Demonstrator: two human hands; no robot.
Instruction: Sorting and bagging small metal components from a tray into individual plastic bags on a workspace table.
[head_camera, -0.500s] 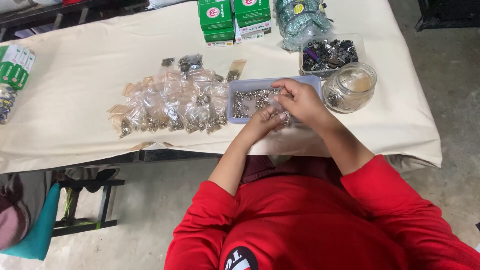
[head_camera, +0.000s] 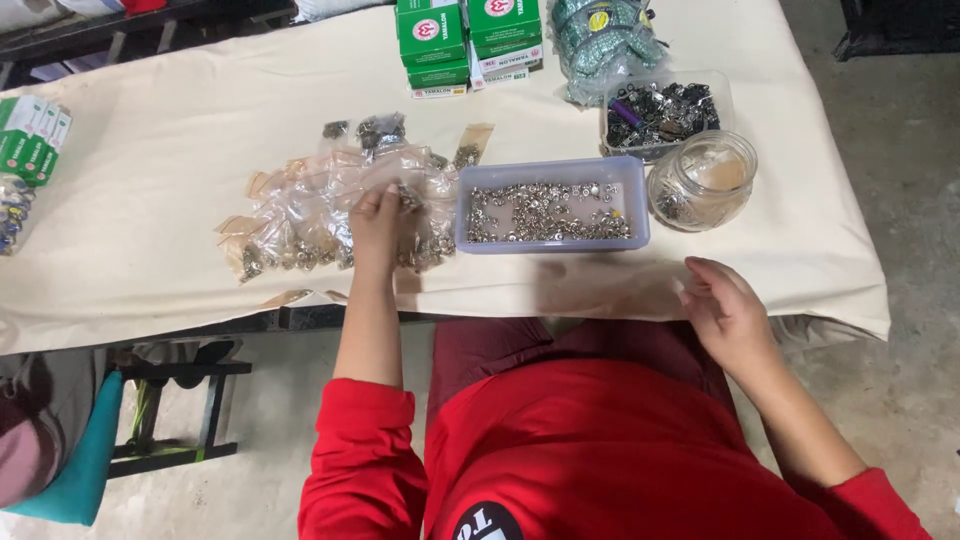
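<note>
Hands, two, bare, red sleeves pushed up the forearms.

Left hand: stretched forward over a heap of small clear bags, fingers curled down, tips pinching one small filled bag at the top of the heap. Grip closed on that bag; palm hidden.

Clear bags: each holds a few small metal pieces; spread under and to both sides of the left hand, a few strays lying just beyond it.

Plastic tray: pale blue, rectangular, just to the right of the left hand, touching the heap's edge; filled with loose silvery metal fasteners.

Right hand: at the near edge of the table, well apart from the tray, fingers loosely half open, holding nothing.

Glass jar: open-mouthed, beyond the right hand, just beside the tray's right end.

Clear container: behind the jar, full of dark metal parts.

Green boxes: stacked at the far edge, beyond both hands.

Table covering: cream cloth.
</note>
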